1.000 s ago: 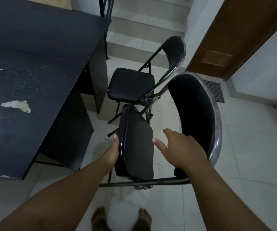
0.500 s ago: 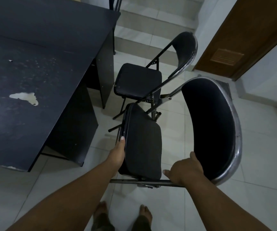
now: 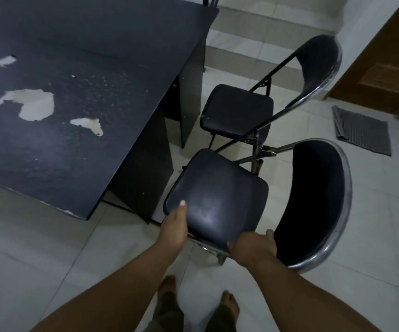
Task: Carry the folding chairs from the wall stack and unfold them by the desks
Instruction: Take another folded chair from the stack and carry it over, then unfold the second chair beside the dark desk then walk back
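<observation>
left hand (image 3: 173, 227) pinches the folding chair seat (image 3: 220, 195) at its corner, thumb on top | right hand (image 3: 253, 245) curled over the seat's near edge, beside backrest (image 3: 313, 200) | hands apart

**A:** What covers the seat (image 3: 217, 195) of the near chair (image 3: 253, 192)?

**B:** Smooth black padding, vinyl or something like leather, with a soft sheen where the light catches it. The backrest (image 3: 313, 202) has the same covering but looks darker and matt.

**A:** And the frame (image 3: 347, 200)?

**B:** Metal tube, chromed and glossy round the backrest, dull and scuffed in places. The far chair (image 3: 236, 109) matches it, with smooth black padding, a shiny metal rim and thin dark struts.

**A:** The surface (image 3: 85, 56)?

**B:** Dark matt laminate, speckled and worn. The pale patches (image 3: 35, 105) are spots where the top layer is gone, showing a lighter, rougher board.

**A:** The floor (image 3: 373, 236)?

**B:** Smooth pale tiles, faintly reflective. The mat (image 3: 361, 128) is grey ribbed cloth, and the door (image 3: 390, 75) is brown wood with a satin finish.
</observation>
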